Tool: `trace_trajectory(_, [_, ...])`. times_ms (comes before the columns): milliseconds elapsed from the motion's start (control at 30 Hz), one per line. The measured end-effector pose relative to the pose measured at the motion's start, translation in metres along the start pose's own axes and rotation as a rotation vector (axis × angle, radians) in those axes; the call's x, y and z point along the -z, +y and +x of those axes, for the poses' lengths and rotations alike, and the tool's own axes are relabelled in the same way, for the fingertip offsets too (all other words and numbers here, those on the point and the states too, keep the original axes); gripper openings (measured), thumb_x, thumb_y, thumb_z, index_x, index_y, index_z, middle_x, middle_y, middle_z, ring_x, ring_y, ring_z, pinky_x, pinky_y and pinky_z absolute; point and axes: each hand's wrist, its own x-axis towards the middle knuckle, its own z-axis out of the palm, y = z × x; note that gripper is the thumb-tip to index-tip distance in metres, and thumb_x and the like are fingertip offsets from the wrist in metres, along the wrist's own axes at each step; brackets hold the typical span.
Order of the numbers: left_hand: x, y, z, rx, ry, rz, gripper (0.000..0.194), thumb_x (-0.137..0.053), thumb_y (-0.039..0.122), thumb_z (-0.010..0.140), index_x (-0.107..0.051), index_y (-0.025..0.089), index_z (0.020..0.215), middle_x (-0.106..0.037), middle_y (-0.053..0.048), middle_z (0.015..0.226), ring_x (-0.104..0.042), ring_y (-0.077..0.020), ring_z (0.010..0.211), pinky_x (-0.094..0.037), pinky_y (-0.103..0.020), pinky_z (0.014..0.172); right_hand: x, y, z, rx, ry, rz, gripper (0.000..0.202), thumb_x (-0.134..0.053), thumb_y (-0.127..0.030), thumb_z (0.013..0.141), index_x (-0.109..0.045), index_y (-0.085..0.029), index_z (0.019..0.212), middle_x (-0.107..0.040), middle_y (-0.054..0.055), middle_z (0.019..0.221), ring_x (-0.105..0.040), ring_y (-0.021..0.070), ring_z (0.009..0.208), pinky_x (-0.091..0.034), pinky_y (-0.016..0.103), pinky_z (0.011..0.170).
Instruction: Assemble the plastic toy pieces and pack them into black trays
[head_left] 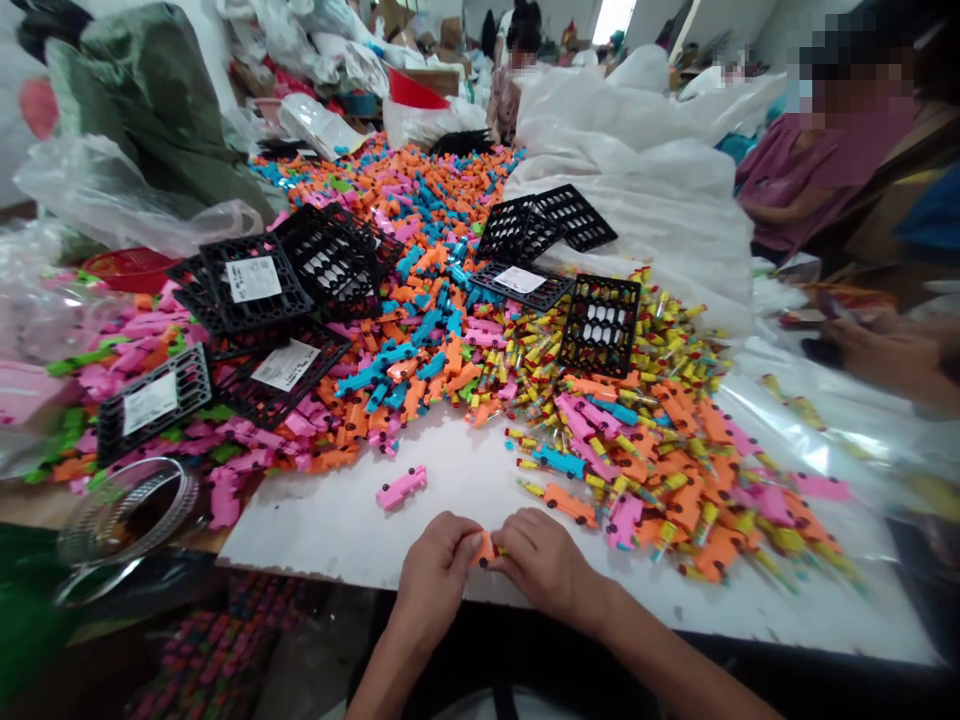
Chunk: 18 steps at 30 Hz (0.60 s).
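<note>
Near the front edge of the white board [330, 530], my left hand [442, 560] pinches an orange toy car [484, 550]. My right hand [551, 565] closes on the car's other end, where a bit of yellow and red shows between the fingers, perhaps a small tube like those in the pile; most of it is hidden. A pink toy car [401, 487] lies alone just beyond my left hand. To the right, an orange toy car with a yellow tube in its end [568, 503] rests at the edge of a heap of cars and small yellow-capped tubes [675, 470].
A large heap of colourful toy cars [427, 270] spreads across the back. Black plastic grid trays [255, 280] lie on it, some with white labels. At left stands a clear plastic basket [124, 510]. A person in a pink shirt [817, 170] sits at right; another hand [892, 350] is nearby.
</note>
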Motion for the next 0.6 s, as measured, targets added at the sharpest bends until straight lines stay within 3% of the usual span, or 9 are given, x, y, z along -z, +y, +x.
trace_trajectory(100, [-0.004, 0.004, 0.004, -0.003, -0.077, 0.045, 0.027, -0.043, 0.036, 0.087, -0.066, 0.021, 0.082, -0.062, -0.004, 0.082, -0.057, -0.0175, 0.073, -0.047, -0.030, 0.064, -0.008, 0.002, -0.006, -0.008, 0.040, 0.004, 0.027, -0.044, -0.034, 0.098, -0.054, -0.018, 0.079, -0.057, 0.002, 0.069, -0.046, 0.0161, 0.065, -0.035, 0.029, 0.062])
trace_trajectory(200, [-0.002, 0.013, 0.013, -0.122, -0.061, 0.104, 0.029, -0.042, 0.038, 0.090, -0.066, 0.022, 0.089, -0.065, -0.006, 0.087, -0.060, -0.0188, 0.080, -0.050, -0.033, 0.074, 0.013, 0.020, -0.007, -0.002, 0.063, -0.027, 0.031, -0.042, -0.039, 0.098, -0.056, -0.018, 0.081, -0.058, 0.002, 0.069, -0.049, 0.0154, 0.065, -0.035, 0.028, 0.062])
trace_trajectory(267, [0.006, 0.016, 0.022, -0.227, 0.063, 0.107, 0.032, -0.044, 0.042, 0.090, -0.062, 0.023, 0.109, -0.065, -0.008, 0.103, -0.061, -0.0203, 0.092, -0.051, -0.036, 0.082, 0.044, 0.042, -0.008, -0.032, 0.154, -0.123, 0.026, -0.046, -0.038, 0.097, -0.060, -0.018, 0.088, -0.062, 0.003, 0.074, -0.053, 0.0162, 0.071, -0.039, 0.029, 0.069])
trace_trajectory(333, [0.016, 0.013, 0.033, -0.289, 0.223, 0.126, 0.040, -0.046, 0.044, 0.090, -0.054, 0.024, 0.123, -0.060, -0.010, 0.117, -0.060, -0.0216, 0.103, -0.051, -0.040, 0.089, 0.077, 0.063, -0.007, -0.160, 0.333, -0.309, 0.022, -0.051, -0.037, 0.095, -0.062, -0.018, 0.098, -0.065, 0.007, 0.085, -0.056, 0.0197, 0.083, -0.040, 0.033, 0.080])
trace_trajectory(433, [0.024, 0.000, 0.054, -0.316, 0.394, 0.238, 0.035, -0.046, 0.040, 0.091, -0.055, 0.023, 0.120, -0.060, -0.010, 0.117, -0.058, -0.0234, 0.110, -0.049, -0.044, 0.096, 0.100, 0.080, 0.003, -0.406, 0.561, -0.606, 0.033, -0.052, -0.039, 0.093, -0.059, -0.015, 0.115, -0.063, 0.014, 0.107, -0.052, 0.0277, 0.104, -0.036, 0.043, 0.093])
trace_trajectory(500, [0.018, -0.006, 0.074, -0.314, 0.453, 0.294, 0.032, -0.046, 0.034, 0.091, -0.056, 0.020, 0.117, -0.061, -0.013, 0.115, -0.058, -0.0256, 0.111, -0.050, -0.047, 0.096, 0.088, 0.077, 0.019, -0.444, 0.506, -0.615, 0.030, -0.048, -0.032, 0.095, -0.058, -0.016, 0.117, -0.062, 0.014, 0.112, -0.050, 0.0272, 0.108, -0.035, 0.042, 0.095])
trace_trajectory(600, [-0.002, 0.000, 0.105, -0.297, 0.494, 0.329, 0.038, -0.050, 0.029, 0.089, -0.052, 0.013, 0.123, -0.057, -0.019, 0.121, -0.054, -0.0295, 0.117, -0.048, -0.049, 0.097, 0.050, 0.064, 0.046, -0.454, 0.122, -0.442, 0.022, -0.048, -0.021, 0.093, -0.060, -0.020, 0.112, -0.064, 0.009, 0.110, -0.054, 0.0231, 0.103, -0.036, 0.036, 0.090])
